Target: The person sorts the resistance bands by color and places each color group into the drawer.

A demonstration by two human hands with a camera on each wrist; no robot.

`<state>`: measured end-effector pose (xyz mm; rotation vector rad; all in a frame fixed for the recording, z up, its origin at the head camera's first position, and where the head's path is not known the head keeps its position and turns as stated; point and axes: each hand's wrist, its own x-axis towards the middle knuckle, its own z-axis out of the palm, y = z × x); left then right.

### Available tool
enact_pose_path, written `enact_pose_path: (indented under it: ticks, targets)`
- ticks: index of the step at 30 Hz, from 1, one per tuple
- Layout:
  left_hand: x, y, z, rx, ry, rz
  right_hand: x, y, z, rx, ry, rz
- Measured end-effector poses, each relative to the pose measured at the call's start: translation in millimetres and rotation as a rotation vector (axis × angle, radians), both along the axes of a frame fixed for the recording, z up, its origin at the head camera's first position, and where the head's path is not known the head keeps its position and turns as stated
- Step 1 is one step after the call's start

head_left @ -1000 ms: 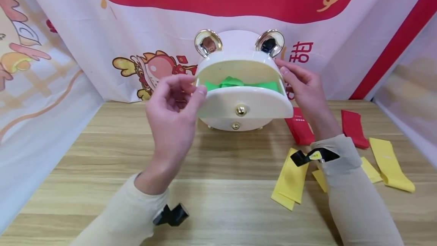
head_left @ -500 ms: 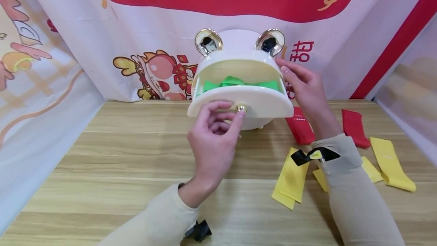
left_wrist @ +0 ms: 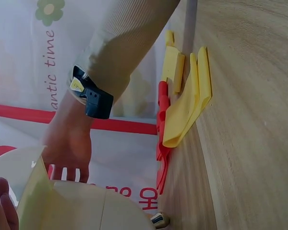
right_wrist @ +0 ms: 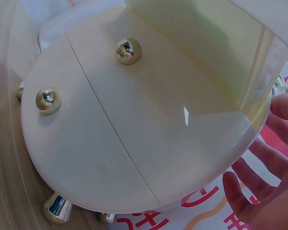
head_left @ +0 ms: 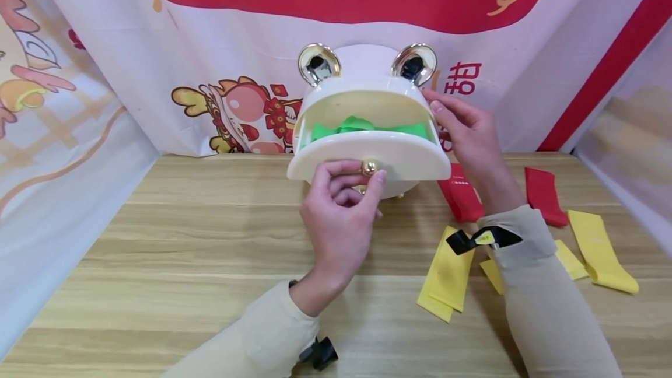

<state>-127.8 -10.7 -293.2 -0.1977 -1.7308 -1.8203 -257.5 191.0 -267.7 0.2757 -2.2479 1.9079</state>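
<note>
Drawer (head_left: 406, 153): glossy white plastic, round-fronted, standing open in a rounded white cabinet (head_left: 366, 62) on the wood-grain table (head_left: 210, 238).
Left hand (head_left: 341, 220): pinching the shiny gold ball knob (head_left: 370, 167).
Right hand (head_left: 469, 130): fingers mostly straight, at the cabinet's right side.
Bright green fabric (head_left: 357, 125): inside the drawer; its raised fold could snag on closing.
Cabinet: might skid if pushed unbraced.

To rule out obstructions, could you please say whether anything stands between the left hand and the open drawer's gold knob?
Nothing visible does: the left hand has its thumb and forefinger at the gold knob.
</note>
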Motion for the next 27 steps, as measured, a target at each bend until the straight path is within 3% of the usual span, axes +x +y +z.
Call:
enact_pose_path:
  ticks: [11,27]
  targets:
    - [-12.0,-3.1,0.2,-0.004,0.009,0.012,-0.7,0,0.4,0.002,-0.012,-0.005]
    - [-41.0,-5.0,6.4,0.004,-0.071,-0.017,-1.6,0,1.2,0.005,-0.017,-0.004]
